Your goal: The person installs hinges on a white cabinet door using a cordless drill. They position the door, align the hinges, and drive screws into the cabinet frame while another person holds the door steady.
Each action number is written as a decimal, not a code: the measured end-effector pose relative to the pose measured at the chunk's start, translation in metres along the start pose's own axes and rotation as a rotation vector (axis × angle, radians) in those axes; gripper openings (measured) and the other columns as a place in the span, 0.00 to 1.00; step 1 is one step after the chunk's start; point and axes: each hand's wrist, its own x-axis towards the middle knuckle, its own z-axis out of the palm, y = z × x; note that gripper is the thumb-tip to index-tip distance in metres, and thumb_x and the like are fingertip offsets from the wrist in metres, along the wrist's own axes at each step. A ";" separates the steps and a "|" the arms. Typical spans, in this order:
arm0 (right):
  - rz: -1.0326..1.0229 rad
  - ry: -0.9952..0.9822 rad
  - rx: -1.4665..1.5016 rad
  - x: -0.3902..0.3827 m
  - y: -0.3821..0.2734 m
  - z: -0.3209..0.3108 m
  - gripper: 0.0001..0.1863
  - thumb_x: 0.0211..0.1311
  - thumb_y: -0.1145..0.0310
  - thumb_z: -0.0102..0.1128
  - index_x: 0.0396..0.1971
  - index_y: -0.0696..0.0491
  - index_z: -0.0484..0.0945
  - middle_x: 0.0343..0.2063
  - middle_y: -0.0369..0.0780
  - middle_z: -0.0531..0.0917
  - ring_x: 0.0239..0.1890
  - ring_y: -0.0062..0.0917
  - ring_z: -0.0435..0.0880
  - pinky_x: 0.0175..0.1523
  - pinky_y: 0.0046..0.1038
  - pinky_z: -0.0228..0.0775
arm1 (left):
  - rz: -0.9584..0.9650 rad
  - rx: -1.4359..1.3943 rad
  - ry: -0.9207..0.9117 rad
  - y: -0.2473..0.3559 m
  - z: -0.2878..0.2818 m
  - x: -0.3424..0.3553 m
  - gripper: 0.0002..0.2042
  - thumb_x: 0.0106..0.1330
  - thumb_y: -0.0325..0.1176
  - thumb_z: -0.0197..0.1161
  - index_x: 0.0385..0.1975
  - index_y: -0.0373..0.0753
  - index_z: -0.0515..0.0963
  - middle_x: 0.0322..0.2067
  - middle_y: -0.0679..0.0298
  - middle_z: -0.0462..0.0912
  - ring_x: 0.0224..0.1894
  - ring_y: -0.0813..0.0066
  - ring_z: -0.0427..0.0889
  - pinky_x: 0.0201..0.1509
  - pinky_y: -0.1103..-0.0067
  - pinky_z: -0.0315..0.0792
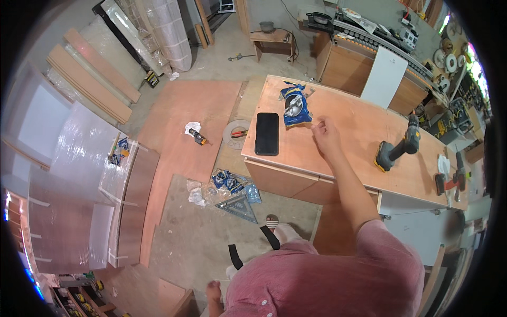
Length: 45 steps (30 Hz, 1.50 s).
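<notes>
One right hand point(326, 133) outstretched over workbench point(359, 121), fingers pinched, beside blue packet point(294, 104)

Blue packet point(293, 104), black phone point(267, 133), yellow-black drill point(397, 149)

A woodworking shop: plywood sheets point(198, 127) on the floor, cordless drill point(397, 148) on the workbench point(359, 132)

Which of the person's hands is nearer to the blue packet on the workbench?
The right hand, just right of the blue packet on the workbench. The left hand hangs low by the body, far away.
</notes>
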 end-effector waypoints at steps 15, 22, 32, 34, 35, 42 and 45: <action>0.003 0.362 0.301 -0.011 0.055 -0.080 0.13 0.67 0.73 0.57 0.49 0.59 0.74 0.41 0.40 0.81 0.43 0.22 0.78 0.49 0.26 0.72 | 0.848 -0.405 -0.108 0.552 -0.023 0.206 0.19 0.62 0.33 0.65 0.52 0.33 0.77 0.48 0.51 0.82 0.51 0.60 0.80 0.57 0.69 0.72; -0.147 0.627 -0.444 -0.030 0.033 -0.077 0.28 0.56 0.71 0.67 0.57 0.58 0.69 0.50 0.50 0.72 0.53 0.43 0.72 0.55 0.36 0.68 | 1.191 -0.274 -0.014 0.667 0.022 0.166 0.12 0.61 0.34 0.64 0.42 0.36 0.81 0.41 0.51 0.80 0.47 0.51 0.79 0.54 0.65 0.72; -0.252 0.421 -0.583 -0.072 0.057 0.002 0.33 0.50 0.66 0.67 0.59 0.53 0.70 0.64 0.55 0.63 0.63 0.49 0.64 0.64 0.49 0.54 | 1.210 0.286 0.174 0.806 0.085 0.158 0.14 0.61 0.44 0.64 0.45 0.51 0.83 0.52 0.59 0.76 0.62 0.48 0.67 0.60 0.51 0.66; -0.286 0.423 -0.560 -0.069 0.049 -0.001 0.34 0.49 0.64 0.68 0.59 0.52 0.70 0.63 0.55 0.63 0.63 0.48 0.64 0.64 0.50 0.53 | 1.135 0.317 0.140 0.809 0.094 0.158 0.13 0.60 0.45 0.65 0.44 0.54 0.84 0.53 0.59 0.76 0.64 0.47 0.65 0.62 0.50 0.65; -0.271 0.412 -0.552 -0.068 0.044 -0.004 0.34 0.49 0.62 0.68 0.59 0.52 0.70 0.63 0.55 0.63 0.63 0.48 0.64 0.64 0.51 0.53 | 1.162 0.311 0.138 0.810 0.097 0.159 0.12 0.60 0.44 0.65 0.43 0.53 0.84 0.53 0.60 0.76 0.64 0.47 0.65 0.63 0.51 0.64; -0.206 0.367 -0.700 -0.071 0.023 -0.017 0.38 0.48 0.53 0.69 0.62 0.48 0.69 0.63 0.53 0.64 0.64 0.45 0.63 0.65 0.49 0.53 | 1.414 0.405 0.335 0.815 0.108 0.158 0.07 0.58 0.40 0.68 0.33 0.50 0.86 0.51 0.63 0.79 0.62 0.55 0.70 0.67 0.51 0.59; -0.233 0.409 -0.668 -0.074 0.023 -0.017 0.39 0.48 0.53 0.69 0.63 0.46 0.69 0.63 0.52 0.64 0.65 0.44 0.63 0.65 0.49 0.53 | 1.626 0.415 0.371 0.821 0.108 0.160 0.06 0.56 0.39 0.68 0.30 0.46 0.86 0.49 0.60 0.81 0.59 0.61 0.75 0.64 0.59 0.66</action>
